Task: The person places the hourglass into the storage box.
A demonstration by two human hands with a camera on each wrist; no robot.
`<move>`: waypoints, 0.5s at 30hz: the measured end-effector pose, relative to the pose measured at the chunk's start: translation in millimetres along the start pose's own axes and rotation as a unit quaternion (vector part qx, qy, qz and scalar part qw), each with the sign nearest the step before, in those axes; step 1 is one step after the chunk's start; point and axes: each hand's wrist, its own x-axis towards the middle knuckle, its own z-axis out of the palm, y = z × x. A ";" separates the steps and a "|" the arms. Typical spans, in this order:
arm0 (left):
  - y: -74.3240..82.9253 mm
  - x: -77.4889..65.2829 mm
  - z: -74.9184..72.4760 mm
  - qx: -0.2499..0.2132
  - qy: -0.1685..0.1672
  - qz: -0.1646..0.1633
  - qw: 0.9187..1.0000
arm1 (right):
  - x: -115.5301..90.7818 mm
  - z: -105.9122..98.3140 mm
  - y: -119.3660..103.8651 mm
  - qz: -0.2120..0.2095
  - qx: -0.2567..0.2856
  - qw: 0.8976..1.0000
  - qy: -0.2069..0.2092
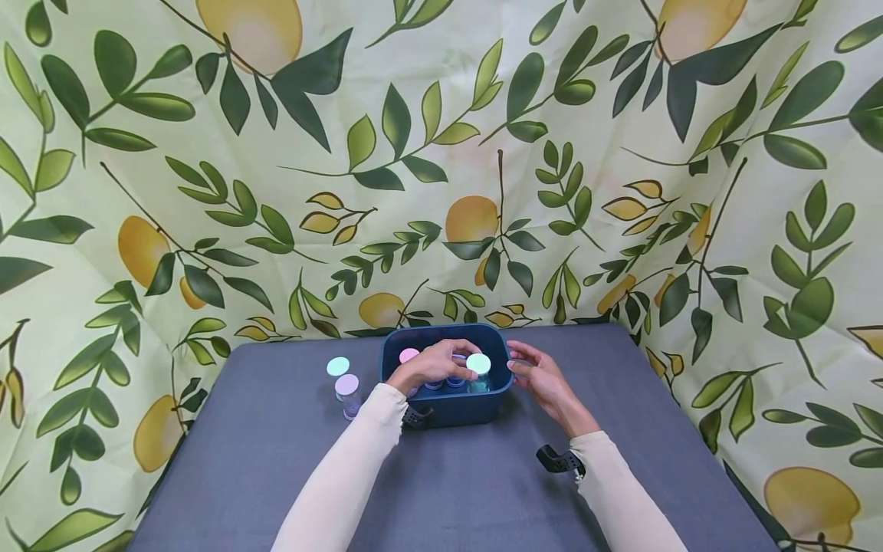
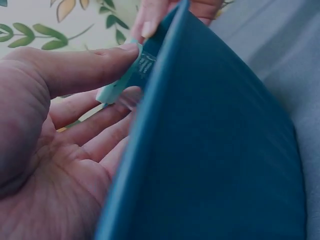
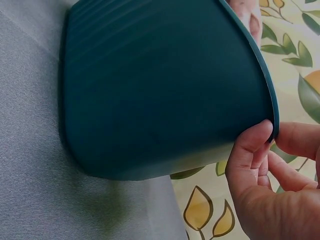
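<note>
A dark blue plastic bin [image 1: 451, 414] stands on the table with several small lidded jars inside. My left hand [image 1: 433, 363] reaches over its near side and pinches a clear jar with a mint-green lid [image 1: 478, 364] at the right end. Seen from the left wrist, the thumb and fingers are on the mint lid [image 2: 118, 86], and the bin's wall [image 2: 215, 130] hides the jar's lower part. My right hand [image 1: 543, 379] is at the bin's right end; its thumb and finger pinch the rim [image 3: 270, 95]. Partly under the left hand is a pink-lidded jar [image 1: 408, 356].
Left of the bin stand two jars, one with a mint lid [image 1: 338, 366] and one with a lilac lid [image 1: 348, 386]. A grey cloth covers the table [image 1: 469, 491]. Leaf-and-fruit printed fabric [image 1: 441, 169] hangs behind and at both sides.
</note>
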 end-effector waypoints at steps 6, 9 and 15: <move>-8.0 7.2 4.8 0.006 -0.027 0.002 1.000 | -0.6 -0.7 -0.7 -0.003 0.004 1.000 -0.004; -11.8 10.6 7.5 0.008 -0.044 0.000 0.999 | -1.0 -1.0 -0.5 -0.003 0.002 1.000 -0.002; -15.3 13.6 12.2 0.013 -0.060 -0.011 0.998 | -1.6 -0.6 -0.6 -0.001 -0.001 1.000 -0.003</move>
